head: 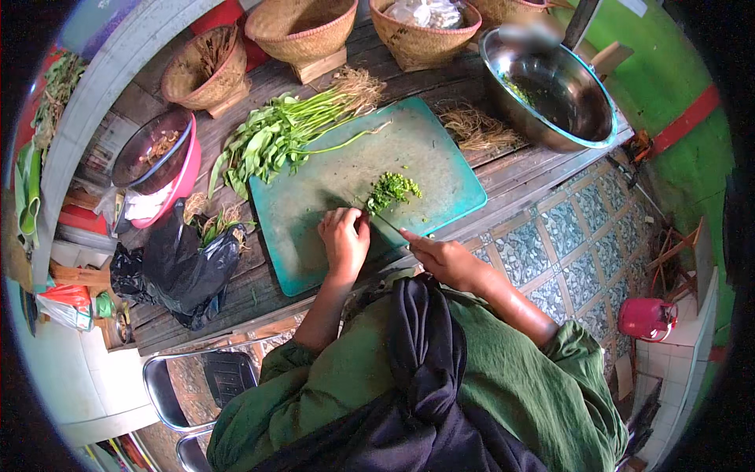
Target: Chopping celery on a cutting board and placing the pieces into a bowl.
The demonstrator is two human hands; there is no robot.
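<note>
My right hand (439,256) grips a knife (386,223), its thin blade lying across the teal cutting board (436,153) near the front edge. Just left of the blade, my left hand (345,239) has its fingers curled on a small bit of leafy greens, mostly hidden by the fingers. Chopped green pieces (392,192) lie in a small heap right beyond the blade and fingertips. A bunch of leafy greens with long stems (301,121) rests across the board's far left edge, its pale roots pointing away. One stem lies apart on the board.
Cut roots (478,127) lie beside a steel basin (519,127) holding some green bits. Woven baskets (301,41) line the table's (501,177) far side. At left are a pink basin (191,171) and a black plastic bag (183,265) with rooted greens. A pink gas cylinder (643,318) stands right.
</note>
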